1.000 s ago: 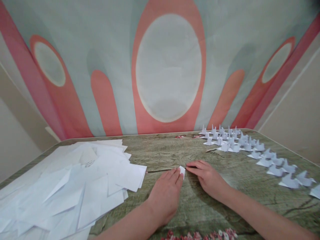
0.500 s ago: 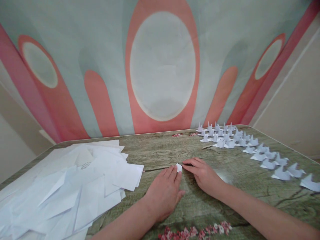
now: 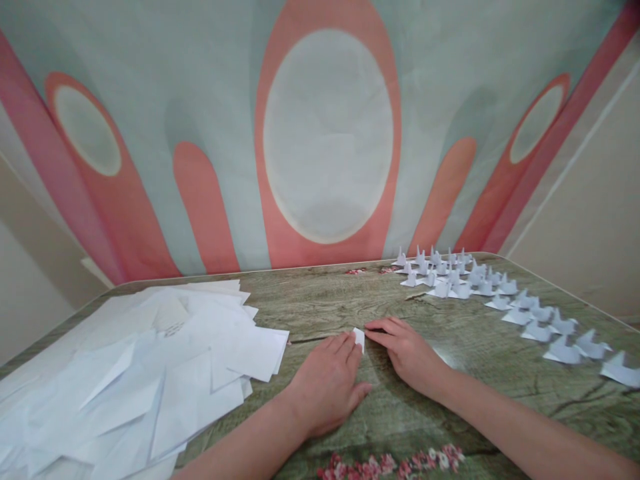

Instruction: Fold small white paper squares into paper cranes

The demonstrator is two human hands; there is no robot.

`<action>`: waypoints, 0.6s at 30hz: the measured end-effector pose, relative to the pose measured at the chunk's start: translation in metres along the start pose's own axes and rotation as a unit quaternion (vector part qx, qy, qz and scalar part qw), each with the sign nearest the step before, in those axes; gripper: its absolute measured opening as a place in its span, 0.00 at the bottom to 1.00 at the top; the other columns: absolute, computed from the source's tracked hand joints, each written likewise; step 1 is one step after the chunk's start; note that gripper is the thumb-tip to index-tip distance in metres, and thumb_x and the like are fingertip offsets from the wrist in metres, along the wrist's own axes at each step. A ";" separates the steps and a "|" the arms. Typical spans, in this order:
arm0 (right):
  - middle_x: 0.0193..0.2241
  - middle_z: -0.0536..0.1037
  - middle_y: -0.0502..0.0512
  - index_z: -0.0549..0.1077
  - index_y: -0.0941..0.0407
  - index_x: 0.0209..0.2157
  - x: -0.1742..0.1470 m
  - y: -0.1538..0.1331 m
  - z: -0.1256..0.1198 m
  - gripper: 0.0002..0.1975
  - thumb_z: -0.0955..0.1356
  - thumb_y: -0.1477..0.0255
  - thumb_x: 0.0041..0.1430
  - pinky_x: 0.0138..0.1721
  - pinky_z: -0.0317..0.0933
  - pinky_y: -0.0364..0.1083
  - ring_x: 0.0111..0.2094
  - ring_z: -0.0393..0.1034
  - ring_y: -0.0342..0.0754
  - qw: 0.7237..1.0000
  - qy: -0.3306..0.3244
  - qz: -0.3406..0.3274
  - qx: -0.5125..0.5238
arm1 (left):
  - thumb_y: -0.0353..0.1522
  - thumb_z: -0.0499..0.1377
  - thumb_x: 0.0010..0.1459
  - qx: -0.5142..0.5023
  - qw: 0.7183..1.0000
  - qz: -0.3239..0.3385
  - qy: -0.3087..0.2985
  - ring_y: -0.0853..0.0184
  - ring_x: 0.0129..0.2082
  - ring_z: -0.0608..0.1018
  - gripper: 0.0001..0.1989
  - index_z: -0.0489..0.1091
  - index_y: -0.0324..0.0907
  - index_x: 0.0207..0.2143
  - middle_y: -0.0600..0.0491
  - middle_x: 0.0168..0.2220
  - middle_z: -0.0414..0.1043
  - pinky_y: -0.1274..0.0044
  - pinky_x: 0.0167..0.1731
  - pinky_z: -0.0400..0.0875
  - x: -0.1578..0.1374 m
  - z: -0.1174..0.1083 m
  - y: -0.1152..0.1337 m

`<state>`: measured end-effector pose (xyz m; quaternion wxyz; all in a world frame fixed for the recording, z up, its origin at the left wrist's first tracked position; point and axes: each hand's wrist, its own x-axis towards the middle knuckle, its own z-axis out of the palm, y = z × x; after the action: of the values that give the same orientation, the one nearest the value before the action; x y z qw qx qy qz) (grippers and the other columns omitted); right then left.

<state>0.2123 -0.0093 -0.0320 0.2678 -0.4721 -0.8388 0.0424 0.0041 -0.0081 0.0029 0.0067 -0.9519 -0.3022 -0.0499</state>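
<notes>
A small piece of folded white paper (image 3: 359,340) lies on the table between my hands, its left part hidden under my left fingers. My left hand (image 3: 330,380) rests palm down, fingers stretched flat over the paper and the thumb out to the right. From the other side, my right hand (image 3: 403,350) reaches in; its thumb and fingertips come together at the paper's upper right edge. Whether the paper's edge is between those fingertips is too small to see for certain.
A broad heap of loose white paper sheets (image 3: 125,380) covers the table's left side. Several folded paper cranes (image 3: 537,328) stand in rows along the right and back right. The table (image 3: 310,300) has a wood-grain top with printed pink flowers. A patterned backdrop (image 3: 327,133) rises behind it.
The view has shifted very slightly. Both hands and the folded paper stay practically where they were.
</notes>
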 end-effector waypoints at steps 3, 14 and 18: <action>0.45 0.72 0.58 0.72 0.55 0.47 0.000 0.000 0.000 0.24 0.58 0.86 0.52 0.48 0.58 0.54 0.45 0.63 0.51 1.000 -0.002 0.003 0.010 | 0.44 0.44 0.62 -0.005 1.000 0.005 0.005 0.57 0.58 0.60 0.27 0.58 0.34 0.54 0.41 0.58 0.58 0.67 0.57 0.52 0.001 0.001 -0.002; 0.45 0.72 0.56 0.65 0.52 0.53 0.002 -0.004 -0.002 0.30 0.57 0.88 0.51 0.48 0.58 0.53 0.45 0.63 0.49 0.998 -0.004 -0.008 0.064 | 0.40 0.49 0.61 -0.051 0.998 0.012 0.042 0.59 0.55 0.64 0.22 0.58 0.38 0.54 0.46 0.55 0.61 0.67 0.54 0.58 0.002 0.003 -0.004; 0.47 0.72 0.55 0.65 0.52 0.53 0.003 -0.005 -0.003 0.27 0.57 0.86 0.54 0.49 0.57 0.53 0.47 0.62 0.49 0.997 -0.016 -0.030 0.067 | 0.38 0.51 0.60 -0.069 0.997 0.008 0.042 0.60 0.53 0.65 0.21 0.60 0.38 0.52 0.47 0.53 0.63 0.68 0.54 0.59 0.004 0.000 -0.003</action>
<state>0.2089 -0.0103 -0.0266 0.2865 -0.4274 -0.8519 0.0977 0.0052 -0.0034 0.0028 -0.0458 -0.9496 -0.2898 -0.1101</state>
